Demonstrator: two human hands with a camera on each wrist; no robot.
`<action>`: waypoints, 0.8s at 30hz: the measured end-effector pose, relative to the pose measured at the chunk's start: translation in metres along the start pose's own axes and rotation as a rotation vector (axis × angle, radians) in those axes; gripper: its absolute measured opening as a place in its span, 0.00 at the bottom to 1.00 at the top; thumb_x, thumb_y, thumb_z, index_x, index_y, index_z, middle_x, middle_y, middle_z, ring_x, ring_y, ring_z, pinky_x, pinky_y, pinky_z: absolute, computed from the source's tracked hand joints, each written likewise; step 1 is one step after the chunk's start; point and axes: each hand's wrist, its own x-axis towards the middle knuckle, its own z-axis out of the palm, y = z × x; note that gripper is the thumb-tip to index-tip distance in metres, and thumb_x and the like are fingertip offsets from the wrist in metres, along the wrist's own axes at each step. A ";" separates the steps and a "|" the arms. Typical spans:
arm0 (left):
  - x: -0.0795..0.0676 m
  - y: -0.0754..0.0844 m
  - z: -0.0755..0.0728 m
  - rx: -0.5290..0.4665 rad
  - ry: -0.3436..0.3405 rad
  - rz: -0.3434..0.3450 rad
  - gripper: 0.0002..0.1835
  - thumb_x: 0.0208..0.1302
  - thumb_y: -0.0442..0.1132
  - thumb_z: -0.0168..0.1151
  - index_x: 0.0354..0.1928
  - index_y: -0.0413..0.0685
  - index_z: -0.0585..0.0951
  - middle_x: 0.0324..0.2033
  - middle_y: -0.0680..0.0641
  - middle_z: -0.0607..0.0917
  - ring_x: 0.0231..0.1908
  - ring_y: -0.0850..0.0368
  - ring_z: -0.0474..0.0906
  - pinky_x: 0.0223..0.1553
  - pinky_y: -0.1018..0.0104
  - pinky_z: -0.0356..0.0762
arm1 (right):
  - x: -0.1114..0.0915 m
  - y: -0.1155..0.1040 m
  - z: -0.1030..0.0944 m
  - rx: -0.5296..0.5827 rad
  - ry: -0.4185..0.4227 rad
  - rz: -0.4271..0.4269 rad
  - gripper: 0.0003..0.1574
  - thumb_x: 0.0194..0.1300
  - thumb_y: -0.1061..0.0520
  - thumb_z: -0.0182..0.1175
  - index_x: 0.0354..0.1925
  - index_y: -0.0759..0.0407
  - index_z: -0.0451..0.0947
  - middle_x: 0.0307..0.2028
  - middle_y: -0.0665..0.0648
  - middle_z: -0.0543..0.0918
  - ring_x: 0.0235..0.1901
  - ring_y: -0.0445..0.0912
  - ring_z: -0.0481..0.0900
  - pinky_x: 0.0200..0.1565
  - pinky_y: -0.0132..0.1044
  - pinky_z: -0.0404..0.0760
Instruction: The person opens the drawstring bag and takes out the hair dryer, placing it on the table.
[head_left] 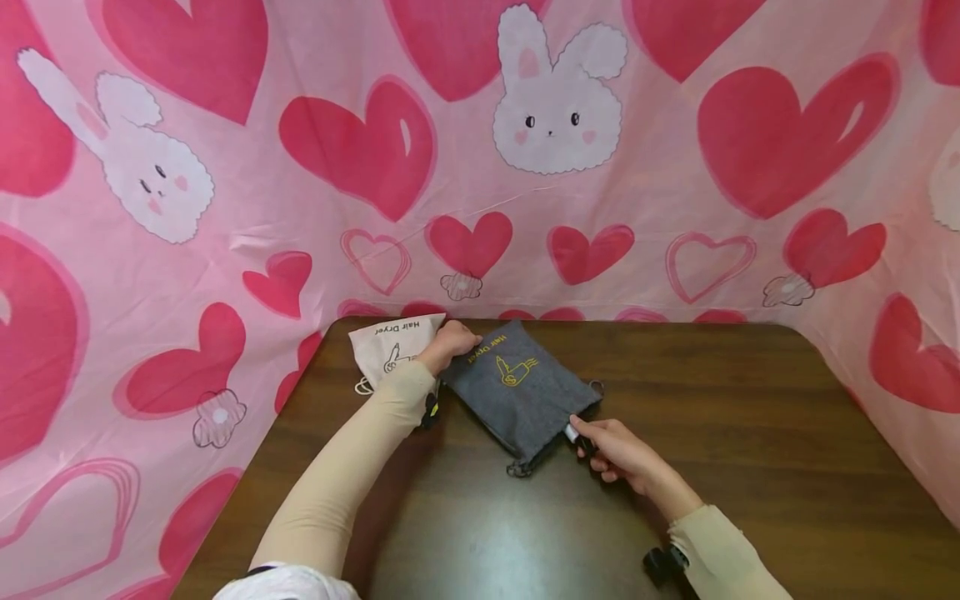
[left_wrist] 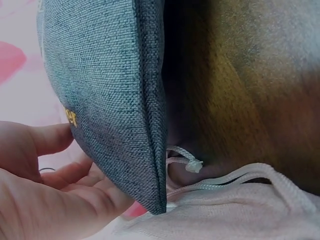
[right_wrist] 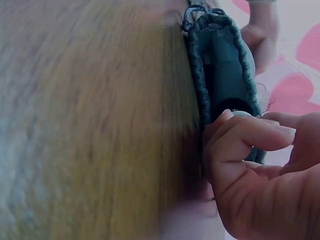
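Observation:
A dark grey cloth drawstring bag (head_left: 517, 383), printed "Hair Dryer" in yellow with a dryer drawing, lies slantwise across the back of the table. At its far left, closed end, my left hand (head_left: 452, 343) pinches a corner, thumb on the printed face and fingers behind. The bag's mouth gapes toward my right hand (head_left: 626, 454), as the right wrist view shows. There my right fingers curl round a black object with a whitish part (head_left: 572, 432), which sits at the opening. Something dark (right_wrist: 227, 70) fills the inside; its full shape is hidden by the cloth.
A smaller white drawstring bag (head_left: 390, 346), also printed "Hair Dryer", lies left of my left hand, its white cords (left_wrist: 240, 175) loose. The brown wooden table (head_left: 750, 392) ends at a pink cloth (head_left: 465, 167) with hearts and rabbits, hanging behind and at both sides.

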 end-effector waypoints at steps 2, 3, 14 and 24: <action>0.000 -0.001 0.000 -0.003 -0.004 -0.001 0.18 0.77 0.41 0.62 0.56 0.31 0.82 0.56 0.37 0.81 0.56 0.43 0.77 0.63 0.49 0.74 | 0.000 -0.001 0.001 0.003 -0.004 -0.005 0.32 0.82 0.38 0.53 0.44 0.68 0.77 0.31 0.53 0.77 0.18 0.39 0.62 0.20 0.29 0.62; 0.000 -0.001 0.000 -0.004 -0.009 -0.001 0.19 0.77 0.41 0.62 0.57 0.31 0.81 0.56 0.37 0.81 0.57 0.43 0.76 0.63 0.49 0.74 | 0.000 -0.001 0.001 0.003 -0.005 -0.008 0.33 0.82 0.37 0.53 0.44 0.68 0.77 0.31 0.53 0.78 0.18 0.39 0.63 0.20 0.29 0.63; -0.001 -0.002 -0.003 -0.032 -0.040 -0.017 0.20 0.77 0.42 0.62 0.58 0.29 0.81 0.58 0.35 0.82 0.59 0.42 0.77 0.64 0.50 0.74 | 0.004 -0.001 0.003 0.042 -0.029 0.014 0.27 0.82 0.43 0.54 0.39 0.66 0.77 0.29 0.53 0.76 0.20 0.39 0.66 0.22 0.30 0.65; -0.001 -0.001 -0.001 -0.024 -0.012 0.017 0.14 0.77 0.40 0.62 0.47 0.32 0.85 0.47 0.39 0.83 0.49 0.47 0.77 0.58 0.54 0.76 | 0.005 -0.006 -0.001 0.049 -0.066 0.011 0.24 0.83 0.46 0.54 0.40 0.67 0.76 0.29 0.53 0.75 0.21 0.39 0.67 0.23 0.29 0.65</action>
